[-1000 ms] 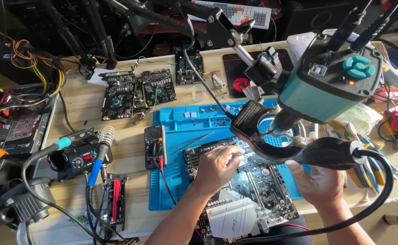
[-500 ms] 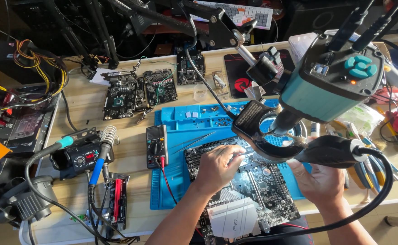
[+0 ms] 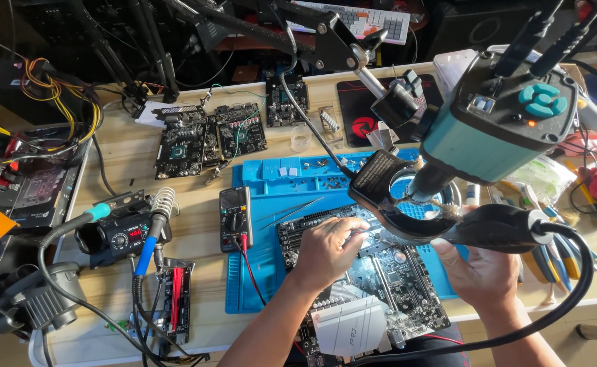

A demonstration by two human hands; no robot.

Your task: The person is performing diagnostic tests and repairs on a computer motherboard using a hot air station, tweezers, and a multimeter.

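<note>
The board (image 3: 366, 285) is laid on the blue mat (image 3: 258, 272), at six o'clock on the counter (image 3: 128, 163). The left hand (image 3: 326, 251) is curled on it; the hot-air handle (image 3: 502, 228) is gripped by the right hand (image 3: 482, 272). Stiff, fragile: best held by its edges.

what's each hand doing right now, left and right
Left hand: curled on the circuit board; whether it pinches anything cannot be told.
Right hand: closed on the black hot air handle.
</note>
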